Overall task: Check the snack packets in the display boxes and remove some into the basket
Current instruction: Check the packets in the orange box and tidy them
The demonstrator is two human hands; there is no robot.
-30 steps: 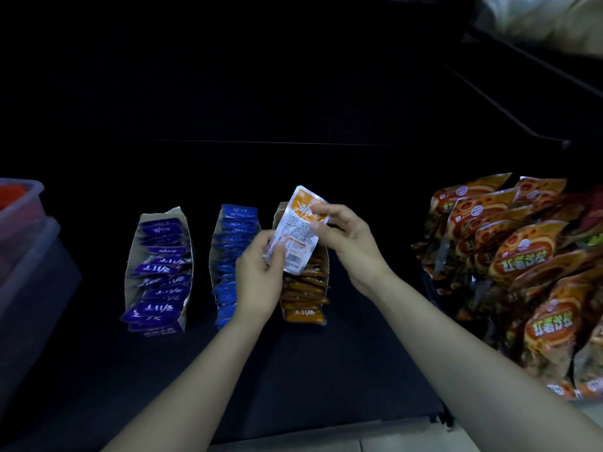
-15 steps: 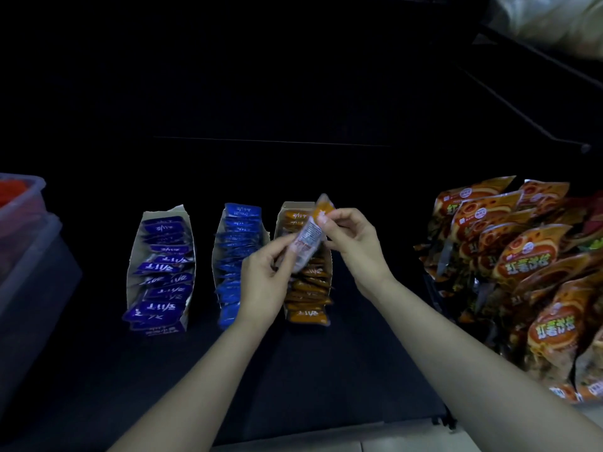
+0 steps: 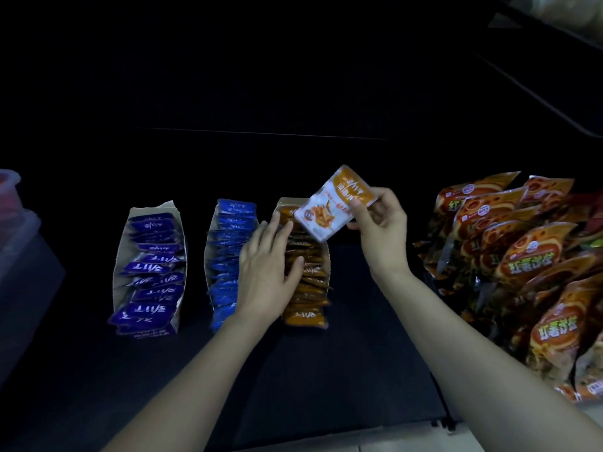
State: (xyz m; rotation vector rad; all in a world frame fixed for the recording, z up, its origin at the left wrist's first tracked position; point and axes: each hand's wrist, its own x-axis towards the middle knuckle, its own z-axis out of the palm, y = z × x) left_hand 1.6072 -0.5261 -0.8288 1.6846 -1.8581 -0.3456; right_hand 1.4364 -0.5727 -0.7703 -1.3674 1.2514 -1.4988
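Three display boxes stand side by side on a dark shelf: one with purple packets (image 3: pixel 150 267), one with blue packets (image 3: pixel 225 256), one with orange packets (image 3: pixel 308 282). My right hand (image 3: pixel 380 230) holds one orange-and-white snack packet (image 3: pixel 332 203) up above the far end of the orange box, front side showing. My left hand (image 3: pixel 269 269) is open, fingers spread, resting over the blue and orange boxes with its fingertips on the orange packets. The basket is at most the translucent container at the left edge.
A pile of large orange snack bags (image 3: pixel 528 265) fills the right side. A translucent plastic container (image 3: pixel 16 223) with something red inside sits at the far left edge. The shelf's front edge (image 3: pixel 326 438) runs along the bottom; the back is dark.
My left hand let go of the orange packet and dropped onto the boxes. My right hand turned the packet from its printed back to its front and lifted it slightly right.
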